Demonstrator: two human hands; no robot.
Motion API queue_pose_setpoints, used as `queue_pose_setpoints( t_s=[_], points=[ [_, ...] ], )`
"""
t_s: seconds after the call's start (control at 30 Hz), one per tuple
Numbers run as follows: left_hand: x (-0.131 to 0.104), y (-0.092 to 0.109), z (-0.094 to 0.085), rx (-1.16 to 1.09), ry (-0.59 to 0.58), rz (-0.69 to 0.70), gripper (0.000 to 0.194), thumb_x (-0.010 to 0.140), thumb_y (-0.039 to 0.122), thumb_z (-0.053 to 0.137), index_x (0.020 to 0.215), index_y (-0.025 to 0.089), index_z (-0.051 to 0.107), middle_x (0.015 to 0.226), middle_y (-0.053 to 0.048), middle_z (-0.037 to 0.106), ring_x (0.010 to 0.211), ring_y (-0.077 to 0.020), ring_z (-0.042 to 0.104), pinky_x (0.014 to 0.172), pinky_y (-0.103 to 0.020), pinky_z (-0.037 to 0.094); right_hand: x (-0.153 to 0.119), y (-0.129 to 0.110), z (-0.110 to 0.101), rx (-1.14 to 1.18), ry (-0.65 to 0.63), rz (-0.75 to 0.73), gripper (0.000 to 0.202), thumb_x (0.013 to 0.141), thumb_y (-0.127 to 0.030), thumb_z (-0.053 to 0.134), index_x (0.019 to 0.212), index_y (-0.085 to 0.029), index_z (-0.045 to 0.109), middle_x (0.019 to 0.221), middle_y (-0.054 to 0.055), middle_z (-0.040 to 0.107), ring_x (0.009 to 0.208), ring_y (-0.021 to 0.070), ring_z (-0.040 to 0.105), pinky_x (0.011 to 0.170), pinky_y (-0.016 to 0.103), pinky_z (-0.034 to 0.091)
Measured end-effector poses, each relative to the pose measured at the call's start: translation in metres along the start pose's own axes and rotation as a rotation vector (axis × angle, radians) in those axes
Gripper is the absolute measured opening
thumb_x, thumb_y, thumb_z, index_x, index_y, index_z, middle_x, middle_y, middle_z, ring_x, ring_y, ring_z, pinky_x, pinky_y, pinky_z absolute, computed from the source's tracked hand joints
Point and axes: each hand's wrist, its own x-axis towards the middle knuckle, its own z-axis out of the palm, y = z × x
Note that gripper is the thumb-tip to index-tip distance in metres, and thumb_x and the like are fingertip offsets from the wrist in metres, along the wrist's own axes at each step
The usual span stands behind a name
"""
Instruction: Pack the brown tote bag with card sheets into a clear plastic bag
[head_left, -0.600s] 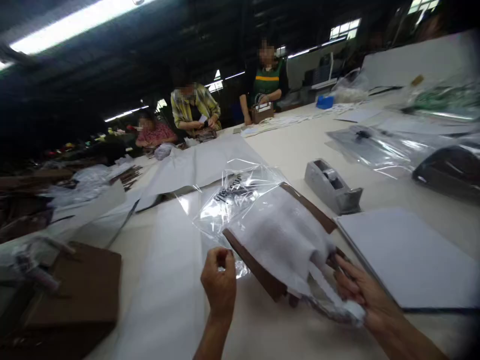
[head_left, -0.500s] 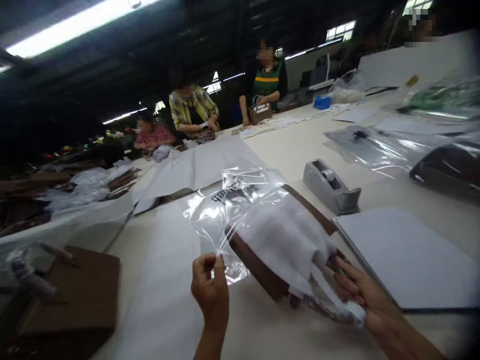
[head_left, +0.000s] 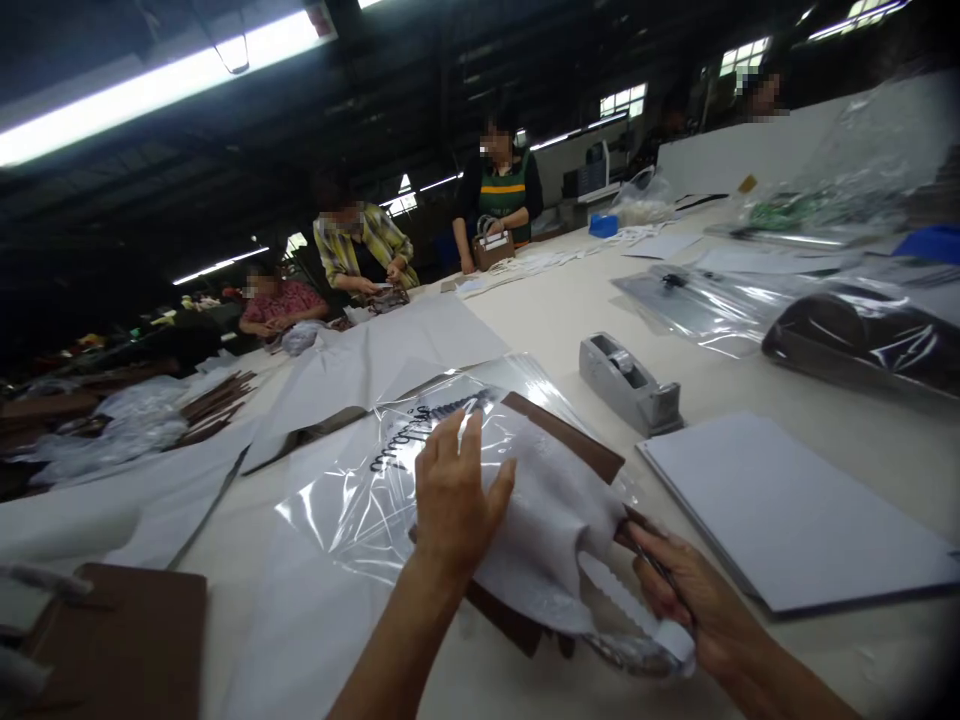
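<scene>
A brown handbag [head_left: 564, 437] lies on the table, its front covered by a white protective sheet [head_left: 536, 505]. Its far end is inside a clear plastic bag [head_left: 330, 515] with dark lettering. My left hand [head_left: 456, 500] rests flat on the plastic and the sheet, fingers stretched out and apart. At the near end, my right hand [head_left: 679, 590] has its fingers wrapped round the handbag's handle. White wrapping covers another part of the handles close to that hand.
A grey tape dispenser [head_left: 630, 385] and a stack of white sheets [head_left: 795, 520] stand right of the handbag. Another brown handbag [head_left: 127, 640] is at the left front. More plastic-wrapped goods [head_left: 862, 335] lie at the right. Several co-workers [head_left: 499, 190] work along the far edge.
My left hand has let go of the plastic bag's edge and moved up onto the plastic over the handbag, fingers now spread. The plastic lies flatter, and the view has shifted right.
</scene>
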Motion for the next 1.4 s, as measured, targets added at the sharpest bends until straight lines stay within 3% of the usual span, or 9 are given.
queue_pose_setpoints(
  t_s=[0.13, 0.37, 0.53, 0.73, 0.9, 1.07, 1.2, 1.3, 1.4],
  points=[
    [0.054, 0.003, 0.026, 0.149, -0.336, 0.035, 0.03, 0.084, 0.029, 0.044, 0.111, 0.019, 0.053, 0.107, -0.008, 0.059, 0.098, -0.0236, 0.054, 0.082, -0.037, 0.045, -0.004, -0.007, 0.006, -0.051, -0.024, -0.03, 0.043, 0.068, -0.037, 0.068, 0.101, -0.015, 0.054, 0.035, -0.01, 0.035, 0.028, -0.0008, 0.017, 0.029, 0.01, 0.01],
    [0.078, 0.011, 0.046, 0.182, -0.412, 0.016, 0.046, 0.084, 0.054, 0.035, 0.108, 0.02, 0.054, 0.105, -0.009, 0.059, 0.095, -0.0268, 0.056, 0.074, -0.037, 0.046, -0.009, -0.021, 0.015, -0.107, -0.066, -0.039, 0.049, 0.072, -0.035, 0.063, 0.113, -0.012, 0.05, 0.052, -0.002, 0.056, 0.028, -0.002, 0.021, 0.028, 0.01, 0.011],
    [0.087, 0.002, 0.043, 0.199, -0.487, 0.119, 0.029, 0.087, 0.02, 0.033, 0.086, 0.015, 0.061, 0.088, -0.01, 0.064, 0.082, -0.0246, 0.06, 0.071, -0.036, 0.046, -0.011, -0.027, 0.018, -0.122, -0.075, 0.003, 0.045, 0.073, -0.032, 0.061, 0.112, -0.011, 0.052, 0.043, -0.005, 0.049, 0.028, -0.001, 0.02, 0.028, 0.009, 0.012],
    [0.073, 0.056, 0.038, 0.124, -0.481, 0.3, 0.02, 0.084, 0.017, 0.041, 0.083, 0.016, 0.061, 0.082, -0.007, 0.065, 0.078, -0.022, 0.061, 0.072, -0.035, 0.046, -0.009, -0.026, 0.035, -0.081, -0.132, 0.003, 0.039, 0.072, -0.028, 0.061, 0.107, -0.013, 0.054, 0.059, -0.001, 0.059, 0.027, -0.0012, 0.026, 0.027, 0.011, 0.014],
    [0.019, 0.083, 0.03, 0.013, -0.348, 0.413, 0.023, 0.086, 0.021, 0.042, 0.102, 0.021, 0.058, 0.108, -0.004, 0.063, 0.101, -0.0218, 0.056, 0.09, -0.04, 0.043, 0.002, -0.012, 0.033, -0.078, -0.111, 0.015, 0.036, 0.074, -0.032, 0.061, 0.104, -0.014, 0.054, 0.033, -0.009, 0.036, 0.026, 0.0017, 0.022, 0.027, 0.01, 0.012],
    [-0.063, 0.013, 0.013, 0.171, 0.05, 0.026, 0.05, 0.083, 0.012, 0.042, 0.131, 0.027, 0.036, 0.137, -0.01, 0.04, 0.126, -0.0277, 0.036, 0.104, -0.055, 0.022, 0.013, -0.004, 0.006, 0.066, -0.084, 0.113, 0.033, 0.068, -0.031, 0.069, 0.095, -0.019, 0.054, 0.037, -0.011, 0.033, 0.027, -0.0012, 0.017, 0.029, 0.008, 0.011],
    [-0.112, -0.03, 0.015, 0.023, 0.142, -0.525, 0.062, 0.084, 0.037, 0.047, 0.136, 0.015, 0.022, 0.133, -0.02, 0.041, 0.121, -0.0311, 0.042, 0.092, -0.049, 0.042, 0.014, 0.0, 0.002, 0.159, -0.062, 0.145, 0.029, 0.066, -0.028, 0.07, 0.087, -0.019, 0.053, 0.04, -0.011, 0.038, 0.027, -0.0018, 0.016, 0.027, 0.008, 0.013],
    [-0.126, -0.033, 0.025, -0.222, 0.135, -0.758, 0.047, 0.086, 0.042, 0.041, 0.124, 0.015, 0.04, 0.117, -0.015, 0.056, 0.104, -0.0248, 0.057, 0.08, -0.037, 0.05, 0.013, 0.003, 0.007, 0.185, -0.058, 0.122, 0.024, 0.066, -0.025, 0.07, 0.082, -0.019, 0.053, 0.039, -0.01, 0.038, 0.026, -0.001, 0.018, 0.026, 0.008, 0.014],
    [-0.13, -0.035, 0.035, -0.272, 0.199, -0.787, 0.032, 0.086, 0.041, 0.039, 0.095, 0.017, 0.057, 0.09, -0.007, 0.065, 0.083, -0.0197, 0.062, 0.075, -0.031, 0.049, 0.014, 0.006, 0.009, 0.265, -0.062, 0.155, 0.024, 0.065, -0.024, 0.07, 0.076, -0.018, 0.05, 0.038, -0.01, 0.037, 0.025, -0.0011, 0.019, 0.025, 0.008, 0.015]
  ],
)
